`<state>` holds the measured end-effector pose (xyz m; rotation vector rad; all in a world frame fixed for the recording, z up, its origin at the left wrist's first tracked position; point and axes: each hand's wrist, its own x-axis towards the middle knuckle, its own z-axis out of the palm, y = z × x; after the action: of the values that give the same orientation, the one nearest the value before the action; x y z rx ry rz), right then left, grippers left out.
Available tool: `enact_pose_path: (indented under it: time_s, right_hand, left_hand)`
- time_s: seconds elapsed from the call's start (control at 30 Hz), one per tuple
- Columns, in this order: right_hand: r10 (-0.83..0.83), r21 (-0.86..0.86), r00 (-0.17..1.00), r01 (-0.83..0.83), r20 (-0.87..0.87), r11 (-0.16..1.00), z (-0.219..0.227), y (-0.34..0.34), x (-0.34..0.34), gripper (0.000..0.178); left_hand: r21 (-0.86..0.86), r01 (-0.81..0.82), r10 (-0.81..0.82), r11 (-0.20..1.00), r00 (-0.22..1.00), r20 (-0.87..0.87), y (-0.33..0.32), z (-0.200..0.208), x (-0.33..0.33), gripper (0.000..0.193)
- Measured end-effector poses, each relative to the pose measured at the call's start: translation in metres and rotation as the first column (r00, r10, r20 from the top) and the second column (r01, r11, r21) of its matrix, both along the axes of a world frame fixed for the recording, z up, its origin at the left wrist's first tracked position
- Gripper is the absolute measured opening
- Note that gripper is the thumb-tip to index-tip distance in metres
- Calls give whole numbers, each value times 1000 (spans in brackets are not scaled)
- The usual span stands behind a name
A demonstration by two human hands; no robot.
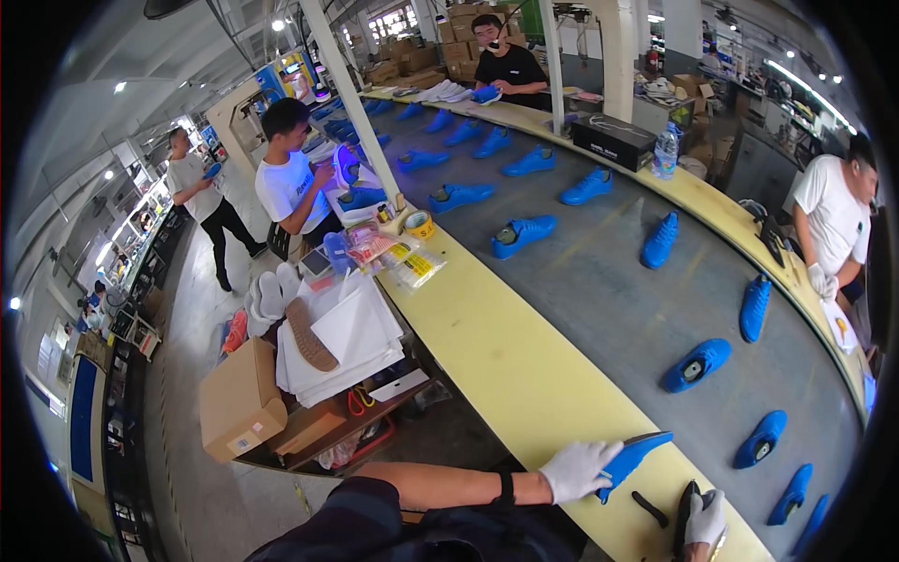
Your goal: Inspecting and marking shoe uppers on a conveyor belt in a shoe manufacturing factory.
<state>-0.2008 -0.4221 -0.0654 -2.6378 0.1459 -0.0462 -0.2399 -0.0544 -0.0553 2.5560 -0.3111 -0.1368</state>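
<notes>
My left hand [573, 471], in a white glove, is closed on one end of a blue shoe [633, 459]. The shoe is tilted over the yellow ledge beside the conveyor. My right hand [705, 521], also gloved in white, curls around a dark, narrow object [685, 513] at the ledge's near end. Its kind is hard to make out. Between my hands a short black curved piece [650, 508] lies on the ledge.
Blue shoes [702, 363] stand spaced along the grey conveyor [599, 272]. The yellow ledge [510, 351] runs along its near side. To the left are white sheets [351, 328] and a cardboard box [242, 401]. Co-workers [833, 220] stand around the belt.
</notes>
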Motion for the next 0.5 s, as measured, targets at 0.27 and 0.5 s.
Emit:
enact_pose_path:
  time_s: [0.27,0.5]
  right_hand:
    - [50,35,992,-54,116,998,-25,-20,-3,26]
    - [40,62,993,-47,112,997,-22,-14,-5,28]
  left_hand:
    - [5,-114,105,994,904,-415,0,2,31,81]
    - [-118,-241,167,963,883,-439,-13,-12,30,72]
